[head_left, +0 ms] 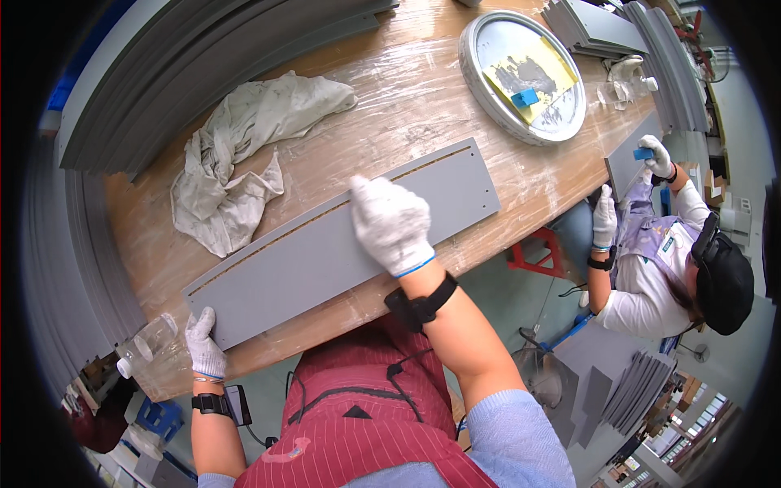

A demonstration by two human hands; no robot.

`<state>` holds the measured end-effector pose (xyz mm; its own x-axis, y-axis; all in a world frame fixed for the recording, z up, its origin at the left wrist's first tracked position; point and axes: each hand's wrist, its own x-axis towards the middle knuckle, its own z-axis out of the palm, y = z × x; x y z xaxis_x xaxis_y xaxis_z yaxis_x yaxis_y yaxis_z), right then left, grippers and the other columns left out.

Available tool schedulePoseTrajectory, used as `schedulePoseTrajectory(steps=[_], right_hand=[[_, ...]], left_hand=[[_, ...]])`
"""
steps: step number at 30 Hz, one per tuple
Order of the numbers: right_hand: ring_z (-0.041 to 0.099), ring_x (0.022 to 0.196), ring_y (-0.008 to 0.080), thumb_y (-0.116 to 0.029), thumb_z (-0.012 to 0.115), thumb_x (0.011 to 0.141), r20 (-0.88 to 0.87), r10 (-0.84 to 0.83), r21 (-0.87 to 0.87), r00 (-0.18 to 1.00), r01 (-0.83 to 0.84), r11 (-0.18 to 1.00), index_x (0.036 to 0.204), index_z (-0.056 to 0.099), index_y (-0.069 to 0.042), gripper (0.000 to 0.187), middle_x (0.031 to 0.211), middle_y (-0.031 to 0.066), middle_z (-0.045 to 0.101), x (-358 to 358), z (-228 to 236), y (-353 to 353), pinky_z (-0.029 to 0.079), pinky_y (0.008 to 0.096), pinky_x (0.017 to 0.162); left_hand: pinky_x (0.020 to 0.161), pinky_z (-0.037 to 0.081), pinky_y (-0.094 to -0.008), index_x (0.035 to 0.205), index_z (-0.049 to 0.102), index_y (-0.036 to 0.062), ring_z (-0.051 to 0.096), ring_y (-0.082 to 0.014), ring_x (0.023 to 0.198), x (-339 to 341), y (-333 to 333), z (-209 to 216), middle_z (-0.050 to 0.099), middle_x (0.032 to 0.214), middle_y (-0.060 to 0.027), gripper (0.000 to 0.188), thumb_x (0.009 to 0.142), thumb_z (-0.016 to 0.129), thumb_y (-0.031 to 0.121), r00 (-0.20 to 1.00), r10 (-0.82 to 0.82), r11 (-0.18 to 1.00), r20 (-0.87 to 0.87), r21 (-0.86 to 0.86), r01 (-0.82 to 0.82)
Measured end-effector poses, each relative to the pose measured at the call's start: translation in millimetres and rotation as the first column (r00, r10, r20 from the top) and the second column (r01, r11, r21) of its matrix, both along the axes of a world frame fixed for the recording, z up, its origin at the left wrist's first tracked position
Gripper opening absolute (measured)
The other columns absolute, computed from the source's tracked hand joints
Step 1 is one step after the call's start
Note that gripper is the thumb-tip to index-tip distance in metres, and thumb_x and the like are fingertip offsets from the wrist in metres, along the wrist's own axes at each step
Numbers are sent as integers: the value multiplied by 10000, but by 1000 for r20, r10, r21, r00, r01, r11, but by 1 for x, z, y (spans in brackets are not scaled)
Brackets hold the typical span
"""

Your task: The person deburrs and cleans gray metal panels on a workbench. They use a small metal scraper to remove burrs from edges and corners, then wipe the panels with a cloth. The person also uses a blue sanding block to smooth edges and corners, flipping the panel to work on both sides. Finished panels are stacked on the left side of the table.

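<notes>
A long grey board [297, 276] with small holes at its ends lies at a slant on the wooden table in front of me. A narrow brownish groove runs along its far edge. My left hand [205, 343], in a white knit glove, grips the board's left end at the near corner. Over the middle of the board is my right hand [390, 224], also gloved, closed and slightly blurred near the groove. Whatever its fingers may hold is hidden. A crumpled whitish cloth [236, 138] lies just beyond the board.
Grey boards [220, 65] are stacked at the far left. A round lid [480, 77] bears a yellow sheet [561, 69] with grey paste and a blue block [525, 98]. A clear bottle [150, 342] lies left. At right, a co-worker [659, 260] handles another board [630, 159].
</notes>
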<state>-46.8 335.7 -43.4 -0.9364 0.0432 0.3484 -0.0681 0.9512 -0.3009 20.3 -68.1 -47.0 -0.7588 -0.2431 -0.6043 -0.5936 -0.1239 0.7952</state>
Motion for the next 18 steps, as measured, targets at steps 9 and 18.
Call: schedulePoseTrajectory(steps=[9, 18], right_hand=[[683, 932, 321, -157, 644, 909, -26, -546, 70, 837, 547, 834, 1106, 703, -72, 222, 1005, 140, 703, 12, -14, 109, 547, 418, 834], [668, 654, 226, -173, 605, 828, 174, 615, -217, 769, -579, 786, 1116, 637, -128, 294, 810, 48, 635, 51, 11, -214, 534, 370, 558]], left_hand=[[1002, 473, -333, 1265, 600, -3, 613, -192, 1096, 11, -3, -7, 651, 1206, -85, 398, 969, 628, 261, 984, 175, 979, -20, 112, -171], [1097, 411, -382, 1459, 392, -37, 502, -251, 1296, 4, -2, 0, 520, 1410, -153, 795, 1021, 347, 625, 986, 165, 930, -20, 336, -148]])
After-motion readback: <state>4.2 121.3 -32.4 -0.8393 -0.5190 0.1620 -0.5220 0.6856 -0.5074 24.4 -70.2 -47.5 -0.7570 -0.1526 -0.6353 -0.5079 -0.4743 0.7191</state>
